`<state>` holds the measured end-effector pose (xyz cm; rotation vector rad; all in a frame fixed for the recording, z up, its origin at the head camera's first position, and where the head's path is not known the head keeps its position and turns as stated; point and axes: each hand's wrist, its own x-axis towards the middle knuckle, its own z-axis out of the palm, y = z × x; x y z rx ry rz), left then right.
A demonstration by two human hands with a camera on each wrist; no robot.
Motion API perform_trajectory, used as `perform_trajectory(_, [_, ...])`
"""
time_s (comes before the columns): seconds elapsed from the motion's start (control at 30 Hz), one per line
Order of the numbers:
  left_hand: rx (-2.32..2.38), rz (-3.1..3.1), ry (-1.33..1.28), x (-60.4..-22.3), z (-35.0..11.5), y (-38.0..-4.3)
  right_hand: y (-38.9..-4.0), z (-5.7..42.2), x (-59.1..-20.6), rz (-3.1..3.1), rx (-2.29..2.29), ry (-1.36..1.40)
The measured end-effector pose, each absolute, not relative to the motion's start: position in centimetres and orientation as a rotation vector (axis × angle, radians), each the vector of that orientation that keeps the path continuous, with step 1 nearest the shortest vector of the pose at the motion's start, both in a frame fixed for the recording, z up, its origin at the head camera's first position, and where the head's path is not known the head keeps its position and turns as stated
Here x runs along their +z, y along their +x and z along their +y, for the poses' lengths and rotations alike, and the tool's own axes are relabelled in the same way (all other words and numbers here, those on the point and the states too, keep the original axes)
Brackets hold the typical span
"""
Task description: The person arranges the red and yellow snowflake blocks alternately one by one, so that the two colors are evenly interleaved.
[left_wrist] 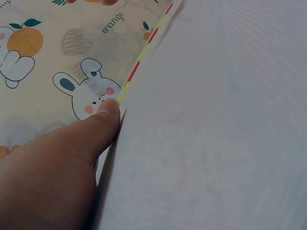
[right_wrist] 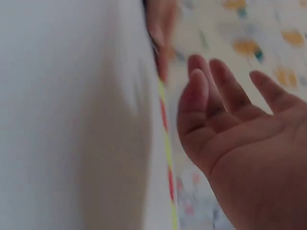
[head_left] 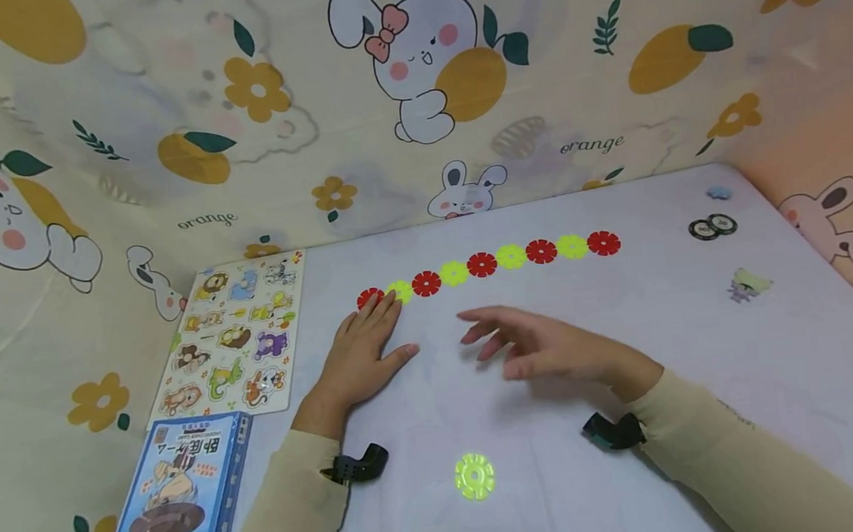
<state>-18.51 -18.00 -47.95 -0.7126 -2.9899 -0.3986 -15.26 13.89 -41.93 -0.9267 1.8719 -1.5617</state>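
Observation:
A row of red and yellow-green notched plastic discs (head_left: 482, 264) runs across the table, the colours alternating. My left hand (head_left: 361, 350) lies palm down with straight fingers at the row's left end. Its fingertips touch the leftmost red disc (head_left: 369, 296) and partly cover the yellow-green disc (head_left: 401, 290) beside it. My right hand (head_left: 549, 346) hovers in front of the row's middle, fingers loosely bent and holding nothing; the right wrist view shows that hand (right_wrist: 259, 153) apart from the discs. Nearer me, a single yellow-green disc (head_left: 475, 476) lies flat on the table.
At left are an animal sticker board (head_left: 235, 338) and a blue game box (head_left: 178, 503). Toward the right edge lie two black ring-shaped pieces (head_left: 712, 227), a small blue piece (head_left: 719, 192) and a small green-and-purple piece (head_left: 749, 284). Patterned cloth (head_left: 358, 163) walls the back and sides.

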Motion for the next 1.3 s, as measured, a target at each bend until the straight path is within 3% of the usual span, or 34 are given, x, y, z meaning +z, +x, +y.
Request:
perform_trajectory(0.37, [-0.376, -2.990, -0.703, -47.9, -18.0, -18.6, -10.2, 9.2, -43.7, 2.042, -0.885, -1.358])
perform_trajectory(0.5, [-0.383, -2.982, -0.707, -47.8, -18.0, -18.5, -9.8, 9.1, -43.5, 2.124, -0.825, -1.360])
perform_trajectory(0.83, [-0.384, -2.989, -0.702, -48.0, -17.9, -18.5, -13.1, 11.7, -42.7, 2.115, -1.249, -0.888])
perform_trajectory(1.07, [-0.388, -2.987, -0.706, -48.1, -17.8, -18.5, -17.8, 18.1, -41.9, 2.379, -1.670, -0.373])
perform_trajectory(1.3, [-0.402, -3.000, -0.712, -47.8, -17.9, -18.5, -20.7, 25.5, -43.8, 2.656, -1.790, 0.277])
